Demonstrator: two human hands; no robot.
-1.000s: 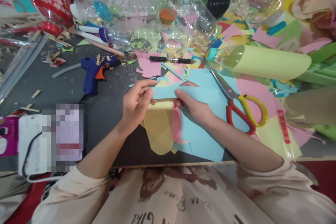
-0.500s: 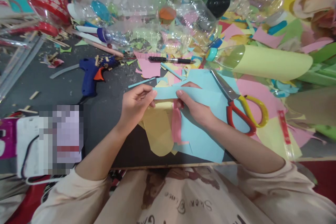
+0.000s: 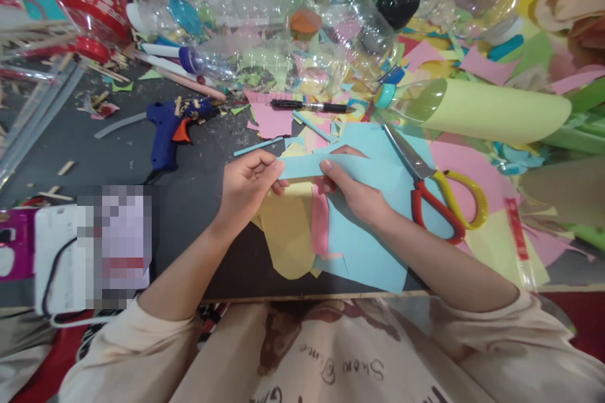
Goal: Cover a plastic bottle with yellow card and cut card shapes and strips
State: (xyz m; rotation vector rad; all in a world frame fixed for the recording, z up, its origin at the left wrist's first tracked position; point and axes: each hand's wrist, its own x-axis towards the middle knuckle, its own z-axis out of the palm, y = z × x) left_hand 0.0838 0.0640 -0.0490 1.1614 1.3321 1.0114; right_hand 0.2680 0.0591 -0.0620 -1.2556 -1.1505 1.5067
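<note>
A light blue paper strip (image 3: 302,166) is stretched level between my two hands, above the paper on the table. My left hand (image 3: 248,186) pinches its left end between thumb and fingers. Further right along the strip, my right hand (image 3: 352,186) grips it with the thumb on top. Under my hands lie a tan paper piece (image 3: 287,236), a pink paper strip (image 3: 320,220) and a light blue sheet (image 3: 371,239). Scissors (image 3: 437,186) with red and yellow handles rest partly on that sheet, right of my right hand.
A blue glue gun (image 3: 165,132) lies at the left. Behind my hands are a black pen (image 3: 309,106) and several clear plastic bottles (image 3: 265,63). A bottle wrapped in yellow-green paper (image 3: 501,110) lies at the right. Paper scraps (image 3: 486,66) cover the back right.
Both hands keep hold of the paper strip. My right hand has shifted very slightly right along it, showing a little more of the strip. The whole view has moved slightly.
</note>
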